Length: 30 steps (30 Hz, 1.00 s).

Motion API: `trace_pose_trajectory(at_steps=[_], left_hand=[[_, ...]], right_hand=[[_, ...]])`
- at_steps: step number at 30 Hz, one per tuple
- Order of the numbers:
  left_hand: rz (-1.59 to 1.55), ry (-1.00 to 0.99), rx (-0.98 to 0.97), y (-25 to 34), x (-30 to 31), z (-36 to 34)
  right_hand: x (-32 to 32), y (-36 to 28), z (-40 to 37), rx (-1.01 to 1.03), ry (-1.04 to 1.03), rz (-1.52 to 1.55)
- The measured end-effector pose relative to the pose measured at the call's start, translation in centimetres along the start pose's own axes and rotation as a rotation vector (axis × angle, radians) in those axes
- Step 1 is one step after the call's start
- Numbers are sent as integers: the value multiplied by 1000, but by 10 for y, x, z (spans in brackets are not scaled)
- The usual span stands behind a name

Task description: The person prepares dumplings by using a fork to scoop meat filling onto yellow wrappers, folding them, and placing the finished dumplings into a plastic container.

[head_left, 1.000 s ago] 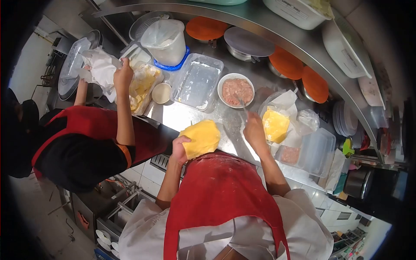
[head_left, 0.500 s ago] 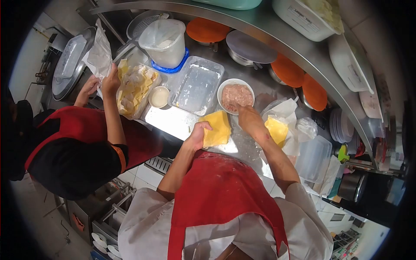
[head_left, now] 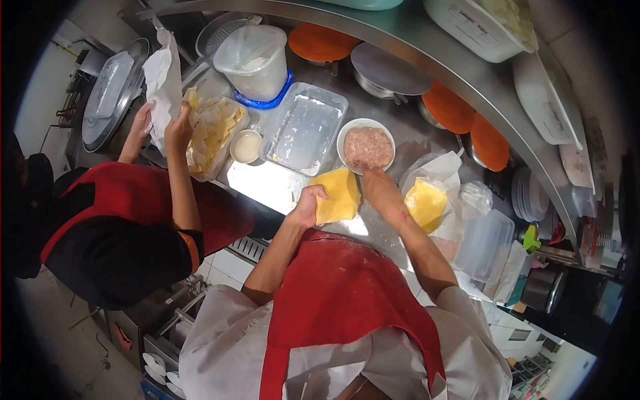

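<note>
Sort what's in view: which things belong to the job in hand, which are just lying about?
In use:
left hand gripping yellow square dough wrapper
right hand beside white round bowl of pink mince
stack of yellow wrappers on clear plastic

Lying about:
clear rectangular floured tray
orange round lids
clear plastic jug

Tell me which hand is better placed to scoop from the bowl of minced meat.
Right, likely. The right hand lies just short of the meat bowl, while the left hand is busy holding the yellow wrapper.
</note>
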<state>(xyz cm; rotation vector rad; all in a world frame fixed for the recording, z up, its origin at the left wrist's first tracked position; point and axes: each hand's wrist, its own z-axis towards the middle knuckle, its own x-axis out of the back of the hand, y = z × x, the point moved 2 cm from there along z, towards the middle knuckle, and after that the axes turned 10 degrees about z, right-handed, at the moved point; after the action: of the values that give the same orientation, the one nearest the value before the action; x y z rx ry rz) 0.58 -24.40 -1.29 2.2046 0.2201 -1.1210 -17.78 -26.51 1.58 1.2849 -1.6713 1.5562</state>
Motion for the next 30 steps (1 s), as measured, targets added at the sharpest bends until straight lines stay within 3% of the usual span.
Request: trace_pose_trajectory(at_steps=[3,6,9,12,18,21,30], left_hand=[[33,-2,22,-3,-2,5],[20,-5,17,-10,-5,4],[-4,-10,9,-11,-7,6],[-20,-19,33,-14,-8,7],[-16,-24,54,-17,-18,4],[-8,-18,52,-21,-18,2],[1,-10,30,-23,-9,0]], right_hand=[[23,23,12,117,-217,29],[32,27,1,18,-102,125],[9,10,-10,-83,38,37],[21,24,-4,-20,-165,117],[18,20,-11,-49,-46,80],[31,29,-1,-52,-268,12],[40,9,-20,-6,-134,-98]])
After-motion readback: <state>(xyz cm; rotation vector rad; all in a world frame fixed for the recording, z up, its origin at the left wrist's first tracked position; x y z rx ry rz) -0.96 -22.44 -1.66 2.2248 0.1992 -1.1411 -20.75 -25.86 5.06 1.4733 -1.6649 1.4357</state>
